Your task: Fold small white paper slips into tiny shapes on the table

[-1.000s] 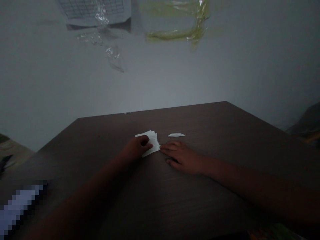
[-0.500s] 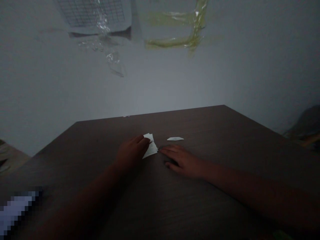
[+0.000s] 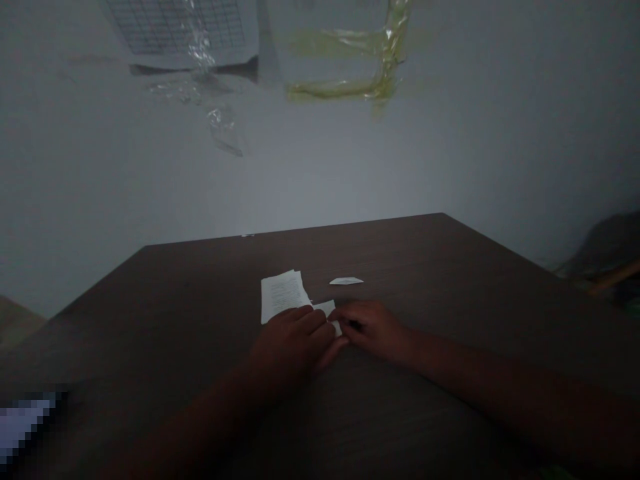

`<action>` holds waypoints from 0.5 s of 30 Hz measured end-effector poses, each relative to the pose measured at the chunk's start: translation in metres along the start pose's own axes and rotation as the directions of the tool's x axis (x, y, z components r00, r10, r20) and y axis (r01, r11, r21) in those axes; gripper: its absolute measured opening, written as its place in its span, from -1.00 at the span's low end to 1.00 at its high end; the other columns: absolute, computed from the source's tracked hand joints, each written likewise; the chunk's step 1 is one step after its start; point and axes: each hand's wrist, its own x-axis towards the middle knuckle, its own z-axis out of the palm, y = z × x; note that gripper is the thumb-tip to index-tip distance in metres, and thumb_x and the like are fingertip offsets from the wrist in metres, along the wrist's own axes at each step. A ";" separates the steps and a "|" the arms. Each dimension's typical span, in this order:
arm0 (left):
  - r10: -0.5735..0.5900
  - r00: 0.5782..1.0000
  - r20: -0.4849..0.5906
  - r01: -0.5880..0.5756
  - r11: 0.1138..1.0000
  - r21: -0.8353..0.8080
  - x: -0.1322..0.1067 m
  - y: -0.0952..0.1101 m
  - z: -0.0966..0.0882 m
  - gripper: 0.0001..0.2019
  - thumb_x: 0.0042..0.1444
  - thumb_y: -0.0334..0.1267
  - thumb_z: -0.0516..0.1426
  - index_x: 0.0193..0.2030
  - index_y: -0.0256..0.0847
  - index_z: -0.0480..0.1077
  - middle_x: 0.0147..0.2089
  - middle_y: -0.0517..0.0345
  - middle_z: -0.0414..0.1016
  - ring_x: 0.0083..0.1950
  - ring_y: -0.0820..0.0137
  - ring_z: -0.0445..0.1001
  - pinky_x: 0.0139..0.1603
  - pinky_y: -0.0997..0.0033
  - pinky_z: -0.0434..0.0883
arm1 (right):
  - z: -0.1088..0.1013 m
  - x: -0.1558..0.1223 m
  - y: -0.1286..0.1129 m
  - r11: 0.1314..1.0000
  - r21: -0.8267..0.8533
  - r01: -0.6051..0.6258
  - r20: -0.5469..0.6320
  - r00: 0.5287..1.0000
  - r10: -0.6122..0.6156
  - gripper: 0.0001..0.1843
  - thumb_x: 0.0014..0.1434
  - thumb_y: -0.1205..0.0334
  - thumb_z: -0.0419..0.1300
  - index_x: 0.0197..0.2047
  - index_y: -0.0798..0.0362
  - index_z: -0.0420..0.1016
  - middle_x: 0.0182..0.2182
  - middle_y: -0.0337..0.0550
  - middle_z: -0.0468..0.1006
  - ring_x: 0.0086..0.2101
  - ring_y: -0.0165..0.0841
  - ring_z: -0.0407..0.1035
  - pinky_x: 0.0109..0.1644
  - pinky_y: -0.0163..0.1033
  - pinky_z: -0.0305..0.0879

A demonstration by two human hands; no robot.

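A small stack of printed paper sheets (image 3: pixel 284 295) lies on the dark wooden table (image 3: pixel 400 257). Just right of it, a smaller piece of paper (image 3: pixel 326 307) is between my two hands. My left hand (image 3: pixel 297 337) is closed with its fingers on this piece, hiding much of it. My right hand (image 3: pixel 370 325) pinches the same paper at its right edge. Beyond the hands, a folded white paper strip (image 3: pixel 346 281) lies flat on the table, touched by neither hand.
A pale wall (image 3: pixel 320 180) rises behind the table, with a gridded sheet (image 3: pixel 177 27) and yellowish tape (image 3: pixel 335 89) stuck to it. At the lower left is a pixelated, pale object (image 3: pixel 23 427). Something dark (image 3: pixel 607 250) stands beyond the table's right edge.
My left hand has left the stack and moved right and nearer to me. My right hand, earlier stretched out beside the stack, now grips a paper piece together with the left.
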 end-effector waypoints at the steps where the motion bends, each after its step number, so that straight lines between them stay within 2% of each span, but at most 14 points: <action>1: -0.002 1.000 0.006 0.003 0.999 -0.045 0.000 0.001 -0.002 -0.70 0.57 -0.10 0.07 -0.15 -0.12 0.55 -0.22 0.04 0.64 -0.23 0.21 0.60 -0.23 0.19 0.54 | -0.001 -0.001 0.000 1.000 0.000 0.004 0.004 1.000 -0.004 -0.77 0.44 0.28 0.18 0.00 -0.01 0.68 -0.21 -0.14 0.72 -0.25 -0.29 0.57 -0.08 -0.19 0.47; 4: -0.053 0.996 0.071 0.065 0.982 -0.177 0.000 0.001 -0.009 -0.74 0.54 -0.04 0.12 -0.11 -0.09 0.55 -0.14 0.03 0.67 -0.14 0.20 0.63 -0.14 0.18 0.57 | -0.006 -0.003 0.000 1.000 0.018 0.017 0.015 1.000 -0.017 -0.79 0.39 0.28 0.20 -0.03 -0.02 0.67 -0.20 -0.13 0.72 -0.23 -0.26 0.57 -0.08 -0.16 0.49; 6: -0.064 0.990 0.126 0.091 0.972 -0.217 0.001 -0.002 -0.009 -0.78 0.52 -0.07 0.14 -0.06 -0.09 0.56 -0.09 0.02 0.68 -0.07 0.17 0.65 -0.05 0.17 0.59 | -0.009 -0.004 0.002 0.997 0.072 -0.005 0.027 1.000 0.003 -0.76 0.36 0.33 0.18 -0.02 -0.01 0.67 -0.19 -0.13 0.73 -0.22 -0.26 0.58 -0.06 -0.16 0.49; 9: -0.045 0.979 0.199 0.085 0.977 -0.197 0.003 -0.006 -0.003 -0.83 0.50 -0.17 0.17 0.04 -0.16 0.56 0.02 -0.03 0.67 0.05 0.12 0.65 0.09 0.09 0.61 | -0.012 -0.005 0.003 0.978 0.196 -0.077 0.068 0.996 0.064 -0.67 0.29 0.43 0.13 -0.04 0.00 0.68 -0.17 -0.17 0.74 -0.21 -0.31 0.58 -0.05 -0.21 0.47; 11: -0.030 0.969 0.245 0.069 0.986 -0.152 0.004 -0.007 0.003 -0.79 0.45 -0.26 0.22 0.15 -0.21 0.53 0.12 -0.06 0.65 0.13 0.08 0.64 0.16 0.04 0.62 | -0.015 -0.005 0.003 0.951 0.276 -0.140 0.113 0.987 0.113 -0.66 0.24 0.47 0.13 -0.09 0.02 0.69 -0.20 -0.20 0.74 -0.23 -0.33 0.57 -0.08 -0.24 0.45; 13: -0.015 0.958 0.286 0.052 0.991 -0.120 0.003 -0.007 0.009 -0.69 0.38 -0.32 0.27 0.23 -0.23 0.49 0.20 -0.09 0.62 0.20 0.06 0.62 0.22 0.01 0.62 | -0.017 -0.003 0.002 0.917 0.335 -0.214 0.168 0.972 0.166 -0.70 0.25 0.45 0.15 -0.12 0.03 0.69 -0.24 -0.22 0.72 -0.26 -0.34 0.54 -0.12 -0.25 0.43; 15: -0.004 0.948 0.318 0.045 0.992 -0.120 0.001 -0.005 0.011 -0.64 0.32 -0.36 0.32 0.22 -0.25 0.49 0.26 -0.13 0.59 0.25 0.03 0.60 0.28 -0.03 0.61 | -0.020 -0.001 0.001 0.879 0.378 -0.291 0.213 0.951 0.224 -0.79 0.32 0.35 0.19 -0.16 0.03 0.68 -0.26 -0.21 0.71 -0.27 -0.34 0.53 -0.15 -0.25 0.40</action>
